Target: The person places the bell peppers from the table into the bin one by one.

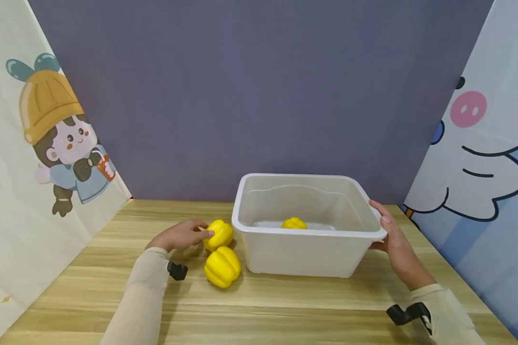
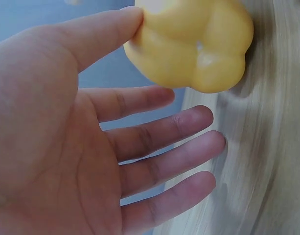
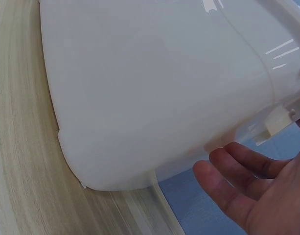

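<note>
Two yellow bell peppers lie close together on the table left of a white plastic bin. My left hand (image 1: 183, 235) is at the far pepper (image 1: 219, 235), its thumb (image 2: 125, 22) touching the side. The other left fingers stay extended and spread beside that pepper (image 2: 198, 44). Nearer to me is the second pepper (image 1: 222, 267). Inside the bin (image 1: 302, 254), a third yellow pepper (image 1: 294, 223) shows its top above the front rim. My right hand (image 1: 394, 242) grips the bin's right rim, with curled fingers (image 3: 223, 191) beneath the edge in the right wrist view.
The bin stands on a wood-grain table (image 1: 285, 311) near its back edge. A dark grey panel (image 1: 259, 96) rises behind. Cartoon-printed sheets (image 1: 8, 191) flank the table on both sides.
</note>
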`<state>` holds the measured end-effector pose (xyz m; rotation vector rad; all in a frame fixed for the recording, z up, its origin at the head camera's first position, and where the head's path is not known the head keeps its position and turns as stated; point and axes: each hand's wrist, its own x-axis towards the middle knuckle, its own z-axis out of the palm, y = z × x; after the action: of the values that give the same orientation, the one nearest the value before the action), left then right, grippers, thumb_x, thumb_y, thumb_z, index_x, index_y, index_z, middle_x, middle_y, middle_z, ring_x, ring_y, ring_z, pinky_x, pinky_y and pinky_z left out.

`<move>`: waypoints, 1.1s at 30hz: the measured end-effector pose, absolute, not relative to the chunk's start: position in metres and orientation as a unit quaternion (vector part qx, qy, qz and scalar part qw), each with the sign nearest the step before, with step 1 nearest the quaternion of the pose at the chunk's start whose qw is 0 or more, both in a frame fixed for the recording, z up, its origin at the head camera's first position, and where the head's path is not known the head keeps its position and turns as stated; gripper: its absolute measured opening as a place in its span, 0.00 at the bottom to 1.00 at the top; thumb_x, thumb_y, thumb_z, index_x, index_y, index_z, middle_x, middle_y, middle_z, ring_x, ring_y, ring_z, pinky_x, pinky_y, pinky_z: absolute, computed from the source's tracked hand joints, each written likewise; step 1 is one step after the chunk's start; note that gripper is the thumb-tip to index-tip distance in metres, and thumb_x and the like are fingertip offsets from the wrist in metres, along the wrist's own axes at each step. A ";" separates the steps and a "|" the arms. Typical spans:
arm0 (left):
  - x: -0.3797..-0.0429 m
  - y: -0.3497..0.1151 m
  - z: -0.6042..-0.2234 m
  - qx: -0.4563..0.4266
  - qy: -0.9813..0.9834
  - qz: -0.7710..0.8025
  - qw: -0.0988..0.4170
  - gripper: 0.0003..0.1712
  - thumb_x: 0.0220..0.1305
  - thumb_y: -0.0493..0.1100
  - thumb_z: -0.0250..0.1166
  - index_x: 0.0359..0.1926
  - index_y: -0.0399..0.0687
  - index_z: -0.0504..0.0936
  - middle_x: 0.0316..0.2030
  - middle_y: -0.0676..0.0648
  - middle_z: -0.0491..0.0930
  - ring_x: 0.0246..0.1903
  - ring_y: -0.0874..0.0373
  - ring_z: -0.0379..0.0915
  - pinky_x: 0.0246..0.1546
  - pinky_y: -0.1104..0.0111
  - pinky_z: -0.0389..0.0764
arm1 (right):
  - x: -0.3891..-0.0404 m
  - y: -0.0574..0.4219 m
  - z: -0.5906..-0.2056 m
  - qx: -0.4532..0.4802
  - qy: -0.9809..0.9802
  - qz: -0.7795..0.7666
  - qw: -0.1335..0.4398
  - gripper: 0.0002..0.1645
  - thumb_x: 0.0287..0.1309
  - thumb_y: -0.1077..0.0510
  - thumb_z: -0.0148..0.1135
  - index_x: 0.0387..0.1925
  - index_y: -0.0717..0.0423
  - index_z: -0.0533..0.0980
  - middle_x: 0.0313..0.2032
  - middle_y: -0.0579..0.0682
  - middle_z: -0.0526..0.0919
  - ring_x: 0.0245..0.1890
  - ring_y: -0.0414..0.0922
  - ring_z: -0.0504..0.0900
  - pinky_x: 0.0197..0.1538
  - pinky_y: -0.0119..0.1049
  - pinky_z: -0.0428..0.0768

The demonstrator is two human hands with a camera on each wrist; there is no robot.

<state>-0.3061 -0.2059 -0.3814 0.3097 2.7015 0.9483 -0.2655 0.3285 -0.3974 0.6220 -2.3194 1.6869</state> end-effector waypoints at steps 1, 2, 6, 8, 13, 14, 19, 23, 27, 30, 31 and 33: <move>-0.307 -0.205 -0.382 0.107 0.931 0.325 0.130 0.34 0.71 0.62 0.60 0.64 0.40 0.74 0.58 0.41 0.77 0.47 0.49 0.79 0.54 0.48 0.75 | -0.265 0.329 -0.397 0.210 -0.786 0.572 0.104 0.32 0.81 0.45 0.21 0.80 0.45 0.46 0.65 0.58 0.63 0.53 0.47 0.75 0.43 0.42 0.80; -0.308 -0.205 -0.382 0.108 0.932 0.322 0.128 0.34 0.70 0.62 0.60 0.63 0.41 0.75 0.57 0.42 0.77 0.48 0.49 0.78 0.54 0.48 0.75 | -0.264 0.329 -0.397 0.209 -0.786 0.572 0.104 0.32 0.81 0.45 0.21 0.80 0.45 0.46 0.65 0.57 0.63 0.53 0.47 0.75 0.43 0.42 0.80; -0.309 -0.204 -0.384 0.106 0.938 0.306 0.123 0.36 0.69 0.64 0.60 0.61 0.39 0.76 0.55 0.43 0.79 0.50 0.50 0.77 0.54 0.49 0.75 | -0.263 0.328 -0.396 0.209 -0.786 0.574 0.101 0.32 0.80 0.44 0.21 0.80 0.44 0.45 0.66 0.57 0.62 0.54 0.46 0.74 0.44 0.42 0.80; -0.310 -0.203 -0.385 0.107 0.940 0.301 0.121 0.36 0.69 0.66 0.59 0.60 0.40 0.77 0.52 0.45 0.80 0.49 0.51 0.76 0.53 0.50 0.75 | -0.263 0.328 -0.396 0.208 -0.785 0.574 0.101 0.32 0.80 0.44 0.21 0.80 0.45 0.45 0.66 0.57 0.62 0.54 0.46 0.74 0.44 0.42 0.80; -0.308 -0.199 -0.382 0.107 0.939 0.302 0.127 0.29 0.69 0.65 0.59 0.48 0.44 0.82 0.38 0.46 0.80 0.39 0.53 0.72 0.42 0.57 0.74 | -0.265 0.329 -0.397 0.209 -0.785 0.574 0.104 0.32 0.81 0.44 0.21 0.80 0.45 0.46 0.65 0.57 0.63 0.53 0.46 0.74 0.43 0.42 0.80; -0.308 -0.198 -0.382 0.106 0.939 0.302 0.127 0.27 0.69 0.65 0.60 0.45 0.45 0.82 0.36 0.46 0.79 0.37 0.53 0.71 0.40 0.58 0.72 | -0.265 0.329 -0.397 0.209 -0.786 0.573 0.105 0.32 0.81 0.44 0.21 0.80 0.45 0.46 0.65 0.57 0.63 0.53 0.46 0.75 0.43 0.42 0.80; -0.306 -0.195 -0.382 0.099 0.938 0.308 0.127 0.26 0.68 0.65 0.60 0.36 0.46 0.81 0.29 0.45 0.75 0.30 0.55 0.68 0.33 0.62 0.68 | -0.265 0.329 -0.398 0.209 -0.786 0.571 0.108 0.32 0.81 0.44 0.21 0.79 0.45 0.46 0.64 0.56 0.64 0.52 0.46 0.75 0.42 0.42 0.80; -0.306 -0.195 -0.384 0.091 0.935 0.317 0.132 0.28 0.67 0.67 0.61 0.33 0.46 0.80 0.27 0.44 0.76 0.29 0.53 0.69 0.31 0.63 0.69 | -0.265 0.329 -0.399 0.209 -0.786 0.571 0.109 0.32 0.81 0.44 0.21 0.79 0.44 0.47 0.64 0.56 0.64 0.52 0.47 0.75 0.42 0.42 0.81; -0.307 -0.195 -0.385 0.090 0.932 0.322 0.139 0.27 0.67 0.67 0.61 0.34 0.47 0.81 0.29 0.43 0.78 0.31 0.51 0.71 0.34 0.61 0.71 | -0.265 0.329 -0.399 0.210 -0.786 0.571 0.111 0.32 0.81 0.45 0.21 0.80 0.44 0.47 0.64 0.57 0.64 0.51 0.47 0.76 0.41 0.42 0.81; -0.308 -0.196 -0.386 0.089 0.932 0.321 0.142 0.28 0.67 0.68 0.60 0.40 0.48 0.83 0.33 0.45 0.80 0.35 0.51 0.73 0.39 0.59 0.73 | -0.264 0.330 -0.399 0.209 -0.786 0.571 0.111 0.32 0.81 0.45 0.21 0.80 0.44 0.46 0.64 0.57 0.64 0.52 0.46 0.76 0.42 0.41 0.81; -0.309 -0.196 -0.386 0.088 0.933 0.319 0.142 0.28 0.67 0.68 0.60 0.42 0.49 0.83 0.34 0.46 0.80 0.36 0.51 0.74 0.40 0.59 0.74 | -0.264 0.329 -0.398 0.209 -0.786 0.571 0.111 0.32 0.81 0.45 0.21 0.80 0.45 0.46 0.64 0.57 0.64 0.52 0.46 0.76 0.42 0.41 0.81; -0.310 -0.197 -0.387 0.091 0.934 0.314 0.142 0.29 0.67 0.69 0.59 0.46 0.48 0.83 0.36 0.48 0.80 0.38 0.51 0.75 0.43 0.57 0.75 | -0.264 0.329 -0.398 0.209 -0.787 0.570 0.111 0.32 0.81 0.45 0.21 0.80 0.44 0.46 0.64 0.57 0.63 0.52 0.47 0.75 0.42 0.41 0.80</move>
<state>-0.3098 -0.1966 -0.3866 0.2638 2.6956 0.9058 -0.2638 0.3294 -0.3983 0.6129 -2.3116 1.6746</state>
